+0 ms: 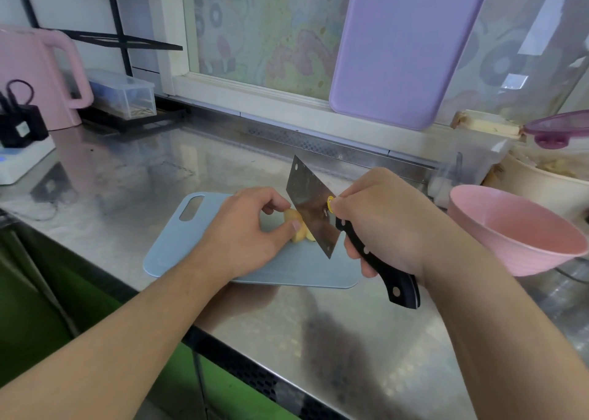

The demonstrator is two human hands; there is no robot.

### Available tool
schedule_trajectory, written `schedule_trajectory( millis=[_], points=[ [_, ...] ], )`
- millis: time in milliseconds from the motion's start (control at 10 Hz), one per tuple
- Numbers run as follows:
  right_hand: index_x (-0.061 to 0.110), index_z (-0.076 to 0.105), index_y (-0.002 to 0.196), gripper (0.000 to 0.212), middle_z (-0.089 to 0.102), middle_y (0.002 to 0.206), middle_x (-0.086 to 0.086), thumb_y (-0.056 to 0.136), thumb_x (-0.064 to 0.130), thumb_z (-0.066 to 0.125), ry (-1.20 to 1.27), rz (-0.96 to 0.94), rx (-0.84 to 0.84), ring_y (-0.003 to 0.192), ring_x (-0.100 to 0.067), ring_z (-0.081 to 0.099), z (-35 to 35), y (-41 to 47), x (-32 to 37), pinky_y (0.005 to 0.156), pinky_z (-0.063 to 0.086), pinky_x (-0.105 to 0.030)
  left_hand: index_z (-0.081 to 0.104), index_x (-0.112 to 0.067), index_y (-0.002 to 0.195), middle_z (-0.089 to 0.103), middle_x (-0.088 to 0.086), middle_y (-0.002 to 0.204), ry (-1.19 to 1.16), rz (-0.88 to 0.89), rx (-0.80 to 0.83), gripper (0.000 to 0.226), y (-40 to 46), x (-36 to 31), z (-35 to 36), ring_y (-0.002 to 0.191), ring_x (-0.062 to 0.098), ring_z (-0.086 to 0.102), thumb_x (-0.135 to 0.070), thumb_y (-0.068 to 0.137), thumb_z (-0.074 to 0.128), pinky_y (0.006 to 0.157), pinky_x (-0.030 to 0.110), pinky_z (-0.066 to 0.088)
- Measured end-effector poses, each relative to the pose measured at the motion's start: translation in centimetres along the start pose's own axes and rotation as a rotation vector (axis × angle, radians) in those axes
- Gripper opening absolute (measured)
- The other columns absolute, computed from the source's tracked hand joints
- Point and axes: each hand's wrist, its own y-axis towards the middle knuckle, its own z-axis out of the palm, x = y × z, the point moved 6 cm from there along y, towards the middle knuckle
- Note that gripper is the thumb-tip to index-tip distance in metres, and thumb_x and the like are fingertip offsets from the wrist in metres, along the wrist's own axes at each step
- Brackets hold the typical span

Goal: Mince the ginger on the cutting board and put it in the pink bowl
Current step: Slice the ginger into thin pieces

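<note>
1. Stainless steel is what everything rests on: a worktop [134,171], with a pale blue cutting board [178,244] laid close to its front edge.
2. Ginger [294,225], a yellowish piece, is seen near the middle of the board, pinned there by the left hand [245,231], whose thumb and curled fingers are closed round it.
3. A cleaver [310,207] is held by the right hand [379,219], fingers wrapped tight round the black riveted handle, with one finger pressed up against the flat of the blade.
4. The blade is tilted, its edge set against the ginger on the side away from the left hand's fingers; the lower corner is pointed down at the board.
5. The ginger is thus caught between the left thumb and the steel.
6. A pink bowl [522,244] is stood off the board's right edge, near the right wrist and well apart from the ginger; no ginger can be seen inside it.
</note>
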Motion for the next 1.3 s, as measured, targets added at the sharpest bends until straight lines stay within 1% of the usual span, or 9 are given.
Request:
schedule_trajectory(
  millis=[100,200,600,800,900,1000,1100,1200,1300],
  points=[
    [0.002,0.053,0.077,0.023,0.06,0.05,-0.011,0.099,0.001,0.046,0.028,0.006,0.016,0.032,-0.025,0.053,-0.2,-0.5,0.1,0.041,0.04,-0.018,0.07,-0.033,0.103,0.062,-0.026,0.099,0.01,0.006,0.003,0.019,0.1,-0.1,0.0,0.102,0.001,0.057,-0.044,0.089,0.077,0.08,0.008,0.036],
    [0.003,0.051,0.079,0.021,0.059,0.049,-0.011,0.099,0.002,0.046,0.052,0.009,0.024,0.03,-0.024,0.051,-0.1,-0.5,0.2,0.039,0.038,-0.017,0.071,-0.032,0.103,0.062,-0.026,0.098,0.01,0.007,0.001,0.018,0.2,-0.2,0.0,0.101,0.003,0.057,-0.042,0.089,0.077,0.08,0.009,0.036],
    [0.01,0.057,0.075,0.02,0.062,0.047,-0.004,0.093,0.011,0.049,0.031,0.044,0.029,0.035,-0.024,0.056,1.7,2.3,-0.6,0.065,0.047,-0.037,0.072,-0.034,0.099,0.06,-0.026,0.094,-0.022,-0.028,0.0,0.015,0.2,0.0,0.0,0.092,-0.003,0.055,-0.042,0.088,0.077,0.075,0.015,0.036],
    [0.007,0.056,0.072,0.021,0.066,0.056,-0.014,0.089,0.013,0.047,0.006,0.025,-0.016,0.041,-0.03,0.066,4.2,3.5,-0.6,0.057,0.054,-0.038,0.072,-0.032,0.105,0.06,-0.023,0.096,-0.036,-0.015,0.008,0.021,0.0,0.0,-0.1,0.086,-0.003,0.053,-0.041,0.087,0.079,0.075,0.018,0.038],
    [0.007,0.062,0.085,0.023,0.072,0.072,-0.013,0.097,0.018,0.045,-0.016,0.012,-0.094,0.058,-0.031,0.071,4.8,4.0,-0.7,0.064,0.063,-0.039,0.072,-0.032,0.104,0.06,-0.024,0.093,-0.041,-0.01,0.008,0.02,0.0,0.0,-0.1,0.08,-0.007,0.052,-0.041,0.087,0.079,0.072,0.013,0.036],
    [0.007,0.064,0.09,0.025,0.068,0.073,-0.014,0.103,0.02,0.047,0.064,-0.005,-0.096,0.059,-0.03,0.066,4.6,4.2,-1.0,0.059,0.06,-0.033,0.072,-0.032,0.104,0.06,-0.026,0.093,-0.029,-0.005,0.006,0.019,0.0,0.0,-0.2,0.088,-0.008,0.054,-0.04,0.087,0.079,0.073,0.008,0.036],
    [0.01,0.065,0.082,0.028,0.066,0.06,-0.009,0.101,0.021,0.049,0.065,-0.015,-0.145,0.045,-0.023,0.063,3.3,4.2,-1.6,0.051,0.057,-0.031,0.071,-0.033,0.105,0.064,-0.023,0.098,-0.025,-0.008,0.005,0.022,0.1,0.2,-0.1,0.099,-0.003,0.058,-0.041,0.086,0.079,0.076,0.004,0.036],
    [0.009,0.061,0.072,0.031,0.064,0.05,-0.005,0.097,0.022,0.049,0.102,-0.015,-0.188,0.036,-0.023,0.06,1.7,3.5,-1.5,0.069,0.058,-0.045,0.07,-0.033,0.103,0.066,-0.021,0.099,-0.04,-0.011,0.004,0.021,0.2,0.2,-0.1,0.102,-0.001,0.059,-0.042,0.086,0.08,0.078,0.003,0.036],
    [0.006,0.064,0.076,0.032,0.061,0.05,-0.003,0.099,0.024,0.053,0.14,-0.02,-0.182,0.035,-0.024,0.057,1.0,2.7,-1.3,0.063,0.05,-0.036,0.071,-0.03,0.101,0.063,-0.023,0.095,-0.049,-0.017,0.003,0.019,0.1,0.1,-0.1,0.099,0.0,0.059,-0.038,0.087,0.081,0.077,0.003,0.035]
  ],
)
